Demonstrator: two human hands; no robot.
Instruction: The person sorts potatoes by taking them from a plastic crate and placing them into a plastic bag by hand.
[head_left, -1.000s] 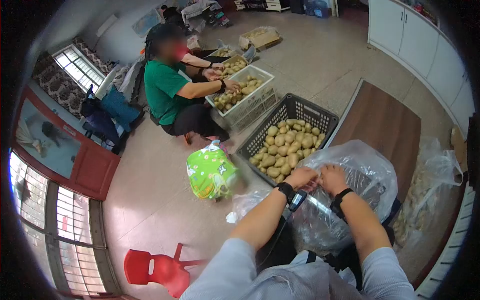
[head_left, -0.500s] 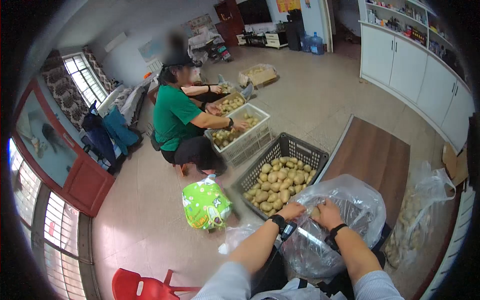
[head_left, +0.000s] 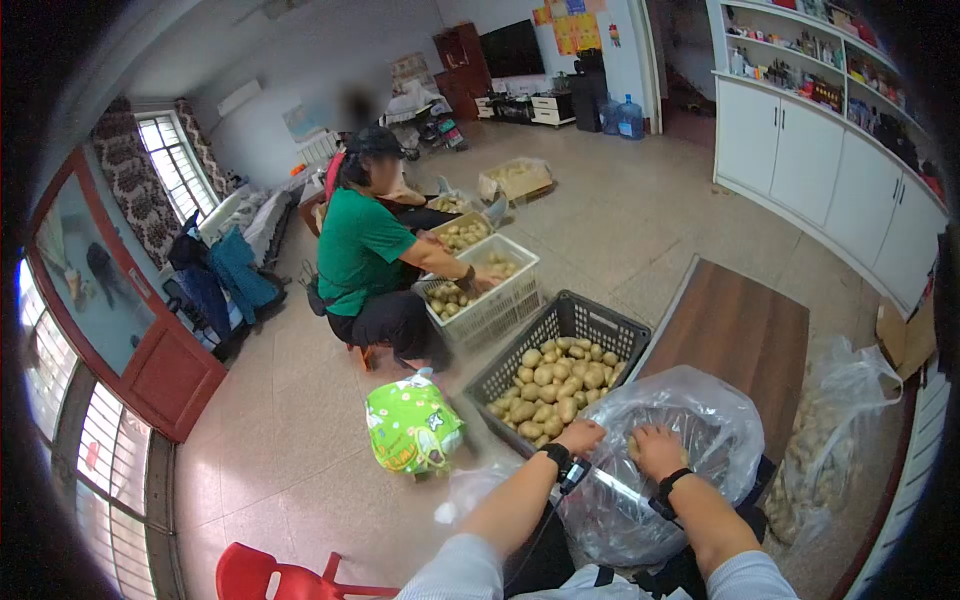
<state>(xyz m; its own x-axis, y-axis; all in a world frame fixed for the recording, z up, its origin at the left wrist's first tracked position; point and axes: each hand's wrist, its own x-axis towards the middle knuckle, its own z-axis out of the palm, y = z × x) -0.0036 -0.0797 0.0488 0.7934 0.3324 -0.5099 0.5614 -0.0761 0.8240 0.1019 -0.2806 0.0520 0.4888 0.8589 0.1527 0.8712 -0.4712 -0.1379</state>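
Observation:
My left hand (head_left: 580,437) is closed at the left rim of a clear plastic bag (head_left: 715,425), close to the black crate (head_left: 490,375); what its fingers hold is too small to tell. Inside the bag's open mouth, my right hand (head_left: 658,452) curls round a potato (head_left: 633,446), of which only a small part shows. The bag stands upright in front of me, its mouth spread wide. Many potatoes (head_left: 560,378) lie in the black crate, just beyond my left hand.
A co-worker in green (head_left: 360,250) sits at a white crate of potatoes (head_left: 520,282); another person is partly hidden behind. A green patterned bag (head_left: 412,425), a red chair (head_left: 245,575), a brown tabletop (head_left: 735,325) and a filled plastic bag (head_left: 815,455) surround me.
The view has tilted up, showing more of the room. My hands, together at first, have moved apart, the right one further into the bag. The co-worker's head has turned toward the crates.

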